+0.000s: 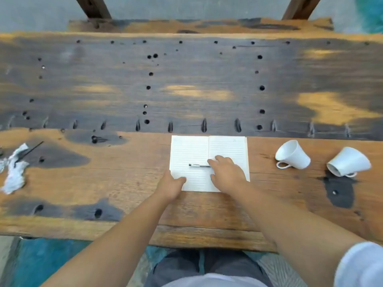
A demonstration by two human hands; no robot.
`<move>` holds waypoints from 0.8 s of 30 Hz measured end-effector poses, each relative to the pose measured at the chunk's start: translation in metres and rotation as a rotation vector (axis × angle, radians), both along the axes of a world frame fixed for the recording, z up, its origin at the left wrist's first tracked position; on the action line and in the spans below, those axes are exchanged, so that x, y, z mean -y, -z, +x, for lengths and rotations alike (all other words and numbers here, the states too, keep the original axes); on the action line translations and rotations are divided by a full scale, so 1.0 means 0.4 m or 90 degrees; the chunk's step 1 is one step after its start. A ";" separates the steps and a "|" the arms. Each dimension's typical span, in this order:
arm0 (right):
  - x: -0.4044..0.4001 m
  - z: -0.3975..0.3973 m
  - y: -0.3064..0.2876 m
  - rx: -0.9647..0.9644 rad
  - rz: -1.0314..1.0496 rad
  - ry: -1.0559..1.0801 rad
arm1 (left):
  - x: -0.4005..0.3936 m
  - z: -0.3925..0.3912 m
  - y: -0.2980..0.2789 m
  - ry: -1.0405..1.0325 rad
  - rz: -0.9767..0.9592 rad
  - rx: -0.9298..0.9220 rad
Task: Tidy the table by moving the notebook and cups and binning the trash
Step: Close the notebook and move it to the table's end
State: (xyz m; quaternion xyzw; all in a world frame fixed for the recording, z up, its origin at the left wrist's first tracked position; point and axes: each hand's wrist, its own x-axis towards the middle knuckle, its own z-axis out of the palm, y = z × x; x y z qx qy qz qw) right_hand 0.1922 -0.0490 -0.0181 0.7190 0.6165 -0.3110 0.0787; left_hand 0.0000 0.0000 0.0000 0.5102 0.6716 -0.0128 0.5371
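My right hand [227, 172] reaches, fingers loose, for the pen [199, 165] at 12 o'clock; left hand [171, 185], released, pins the notebook [192, 150]. I'd lift the pen before closing.

Weathered brown wooden table [124, 183], dark-stained, drilled with holes; black-and-silver pen [199, 165] centre frame; teal floor [41, 262] lower left

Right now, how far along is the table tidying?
Nothing looks done yet. In hand: both hands are on the open notebook, the right hand at the pen, the left hand at its near edge. Left: two tipped cups and crumpled trash remain.
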 end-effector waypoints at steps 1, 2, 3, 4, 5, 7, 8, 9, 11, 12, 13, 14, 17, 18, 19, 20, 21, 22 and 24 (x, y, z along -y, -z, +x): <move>0.004 -0.004 0.005 0.014 -0.030 -0.009 | -0.002 0.006 0.010 -0.044 -0.003 0.001; 0.009 -0.006 0.013 0.017 -0.040 -0.005 | -0.005 0.011 0.017 -0.075 -0.006 -0.022; 0.023 -0.009 0.025 0.025 -0.042 -0.004 | -0.009 0.015 0.026 -0.096 -0.007 -0.055; 0.035 -0.014 0.037 0.033 -0.050 -0.003 | -0.015 0.018 0.032 -0.108 -0.016 -0.093; 0.039 -0.018 0.045 0.036 -0.052 0.002 | -0.020 0.019 0.040 -0.111 -0.026 -0.115; 0.042 -0.020 0.062 0.046 -0.038 -0.001 | -0.028 0.021 0.052 -0.118 -0.043 -0.109; 0.039 -0.017 0.069 0.058 -0.025 -0.009 | -0.030 0.022 0.055 -0.120 -0.045 -0.101; 0.037 -0.015 0.074 0.069 -0.012 -0.019 | -0.032 0.020 0.060 -0.120 -0.050 -0.095; 0.034 -0.012 0.081 0.088 0.000 -0.042 | -0.036 0.010 0.062 -0.125 -0.052 -0.090; 0.035 -0.013 0.086 0.096 -0.001 -0.050 | -0.038 0.002 0.061 -0.127 -0.052 -0.084; 0.037 -0.013 0.089 0.104 -0.003 -0.055 | -0.039 -0.009 0.061 -0.123 -0.056 -0.073; 0.039 -0.015 0.091 0.110 0.000 -0.059 | -0.036 -0.020 0.062 -0.110 -0.065 -0.054; 0.050 -0.023 0.087 0.107 0.042 -0.094 | -0.015 -0.044 0.054 -0.053 -0.110 0.016; 0.055 -0.025 0.087 0.097 0.047 -0.103 | -0.004 -0.050 0.050 -0.036 -0.113 0.030; 0.060 -0.029 0.086 0.077 0.047 -0.082 | 0.004 -0.056 0.048 -0.018 -0.104 0.037; 0.062 -0.039 0.082 0.044 0.038 -0.016 | 0.011 -0.065 0.045 0.006 -0.086 0.043; 0.061 -0.051 0.074 -0.003 0.022 0.082 | 0.017 -0.074 0.043 0.032 -0.070 0.049; 0.058 -0.066 0.065 -0.054 0.006 0.194 | 0.023 -0.084 0.041 0.052 -0.054 0.057; 0.051 -0.100 0.056 -0.134 -0.010 0.382 | 0.037 -0.107 0.035 0.077 -0.039 0.076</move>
